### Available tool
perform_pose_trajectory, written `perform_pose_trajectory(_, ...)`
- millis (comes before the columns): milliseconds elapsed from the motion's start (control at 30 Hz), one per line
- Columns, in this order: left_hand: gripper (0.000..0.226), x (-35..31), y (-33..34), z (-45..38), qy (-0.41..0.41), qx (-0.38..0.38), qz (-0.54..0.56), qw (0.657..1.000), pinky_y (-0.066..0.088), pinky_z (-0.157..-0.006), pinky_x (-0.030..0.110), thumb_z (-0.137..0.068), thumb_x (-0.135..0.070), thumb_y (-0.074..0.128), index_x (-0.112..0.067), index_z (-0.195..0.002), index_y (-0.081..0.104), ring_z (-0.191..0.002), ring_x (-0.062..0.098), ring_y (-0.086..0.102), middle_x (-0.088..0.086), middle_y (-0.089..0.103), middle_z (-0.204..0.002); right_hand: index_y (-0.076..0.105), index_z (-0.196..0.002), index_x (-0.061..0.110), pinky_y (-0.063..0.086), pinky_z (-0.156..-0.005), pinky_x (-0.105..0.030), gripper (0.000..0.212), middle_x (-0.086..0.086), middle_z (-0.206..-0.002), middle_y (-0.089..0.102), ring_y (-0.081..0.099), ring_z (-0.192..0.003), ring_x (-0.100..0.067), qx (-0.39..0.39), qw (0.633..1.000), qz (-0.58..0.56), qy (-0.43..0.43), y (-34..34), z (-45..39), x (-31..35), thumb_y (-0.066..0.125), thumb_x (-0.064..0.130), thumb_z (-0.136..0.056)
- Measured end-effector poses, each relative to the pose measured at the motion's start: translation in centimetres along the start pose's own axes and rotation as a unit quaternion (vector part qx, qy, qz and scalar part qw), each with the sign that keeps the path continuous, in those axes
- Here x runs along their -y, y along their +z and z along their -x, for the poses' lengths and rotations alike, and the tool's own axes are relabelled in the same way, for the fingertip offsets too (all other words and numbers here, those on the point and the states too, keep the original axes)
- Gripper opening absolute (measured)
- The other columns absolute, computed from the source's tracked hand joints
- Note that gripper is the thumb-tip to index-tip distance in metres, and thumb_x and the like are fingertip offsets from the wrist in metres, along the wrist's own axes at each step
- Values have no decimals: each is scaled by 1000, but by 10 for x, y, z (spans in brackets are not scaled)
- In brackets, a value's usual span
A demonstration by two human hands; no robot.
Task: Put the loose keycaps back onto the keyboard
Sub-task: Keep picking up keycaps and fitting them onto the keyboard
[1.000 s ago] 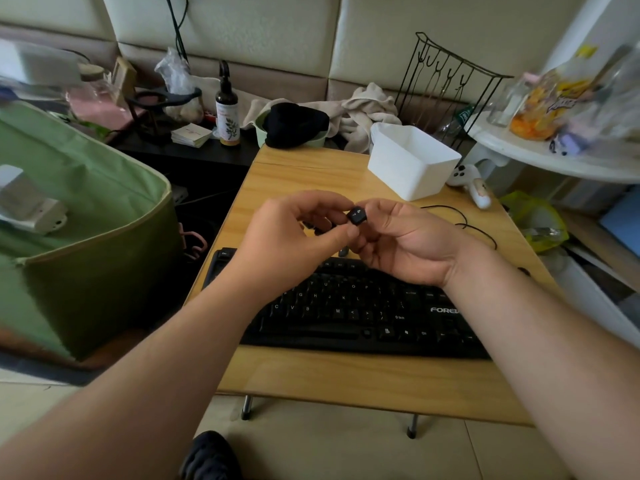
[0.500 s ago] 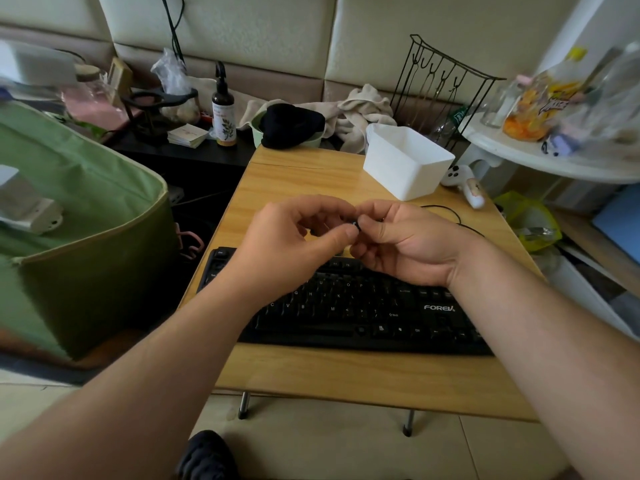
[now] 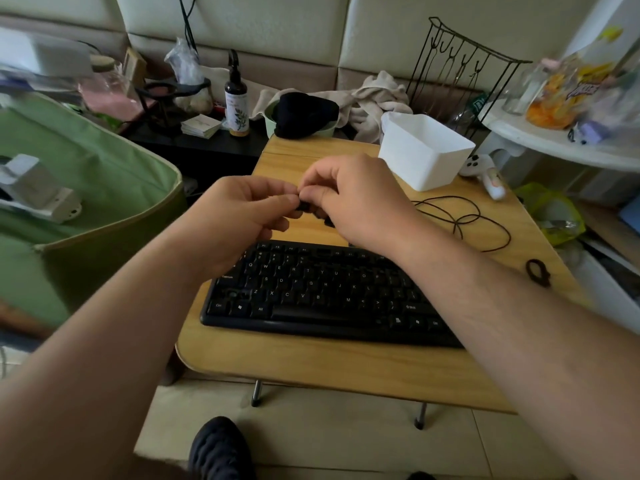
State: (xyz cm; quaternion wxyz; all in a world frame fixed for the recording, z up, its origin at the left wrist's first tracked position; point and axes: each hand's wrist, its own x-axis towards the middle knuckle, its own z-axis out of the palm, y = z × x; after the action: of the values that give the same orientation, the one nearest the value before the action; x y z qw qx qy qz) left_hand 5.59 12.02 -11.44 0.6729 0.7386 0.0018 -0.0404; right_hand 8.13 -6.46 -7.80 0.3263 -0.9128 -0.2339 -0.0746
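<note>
Black keycap (image 3: 304,206) pinched between fingers of left hand (image 3: 239,220) and right hand (image 3: 360,199); keyboard (image 3: 322,289) legends QWERTY, Alt, Ctrl readable.

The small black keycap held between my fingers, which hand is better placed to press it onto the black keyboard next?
Probably the right hand. Its fingertips pinch the small black keycap together with the left hand, but the right sits above the black keyboard centre, where gaps may lie; the left hangs over its left end.

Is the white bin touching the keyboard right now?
Apart. The head view shows the white bin at the table's far right, with bare wood and the right hand between it and the keyboard.
</note>
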Motion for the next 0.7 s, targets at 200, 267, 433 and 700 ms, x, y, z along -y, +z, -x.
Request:
perform_pose_trajectory(200, 10, 8, 1, -1, -15, -30, -38, 999, 49, -68, 26, -97, -22, 71, -16, -98, 78, -73, 6, 64, -2, 77, -83, 79, -107, 36, 46, -72, -15, 17, 18, -90, 72, 62, -83, 3, 64, 996, 59, -34, 1, 7, -6, 77, 29, -92)
perform_pose_trajectory(267, 9, 10, 6, 0, -13, -28, -61, 998, 49, -69, 27, -96, -23, 71, -18, -96, 78, -71, 6, 63, -2, 78, -83, 80, -107, 34, 53, -76, -25, 17, 14, -91, 74, 64, -84, -3, 64, 991, 102, -57, 1, 9, -8, 77, 30, -90)
perform_pose_trajectory(433, 6, 11, 17, 3, 42, -25, -192, 980, 49, -64, 18, -95, -31, 72, -31, -93, 78, -71, 1, 66, -11, 77, -84, 81, -99, 32, 59, -78, -30, 15, 14, -86, 74, 67, -82, -3, 67, 993, 92, -21, -3, 15, -21, 80, 29, -85)
perform_pose_trajectory(700, 18, 19, 9, 3, 109, 1, -459, 882, 45, -107, 43, -98, -39, 63, -49, -111, 72, -121, 14, 49, -16, 69, -117, 80, -100, 35, 52, -78, -23, 14, 19, -88, 71, 64, -84, 2, 192, 971, 110, 96, -10, 30, -55, 82, 36, -86)
